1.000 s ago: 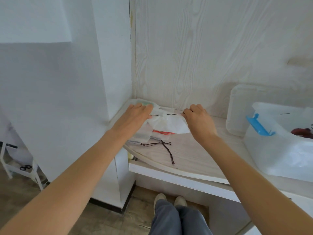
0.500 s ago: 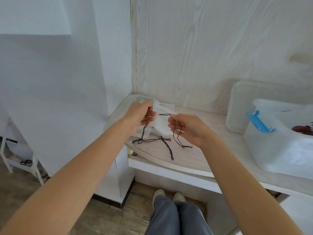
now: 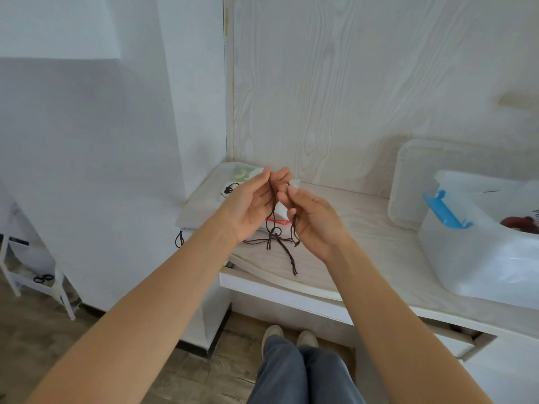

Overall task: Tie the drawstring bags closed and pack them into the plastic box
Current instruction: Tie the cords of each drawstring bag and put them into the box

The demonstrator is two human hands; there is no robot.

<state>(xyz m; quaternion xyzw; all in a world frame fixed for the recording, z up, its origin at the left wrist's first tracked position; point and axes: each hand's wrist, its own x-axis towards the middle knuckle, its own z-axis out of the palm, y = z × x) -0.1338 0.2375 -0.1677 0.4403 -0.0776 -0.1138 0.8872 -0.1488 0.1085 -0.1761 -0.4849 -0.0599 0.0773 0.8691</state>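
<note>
A pile of white drawstring bags (image 3: 204, 211) lies in the left corner of the pale wooden counter (image 3: 364, 243). My left hand (image 3: 248, 205) and my right hand (image 3: 315, 220) are raised together above the pile, palms turned toward me. Each pinches a strand of dark brown drawstring (image 3: 272, 211) that hangs down between them. More dark cord (image 3: 287, 252) lies knotted on the counter below. The bag these strands belong to is mostly hidden behind my hands. The clear plastic box (image 3: 481, 252) stands at the right, its blue latch (image 3: 443, 209) facing me.
The box's clear lid (image 3: 414, 182) leans against the wood-grain back wall. A red-brown item (image 3: 522, 223) lies inside the box. A white wall closes the left side. My feet (image 3: 288, 336) stand below the counter edge. A white rack (image 3: 35, 281) sits on the floor far left.
My hands have come together and lifted above the bags, turning palms toward me. The drawstring, pulled sideways a second ago, now hangs in loops between my fingers.
</note>
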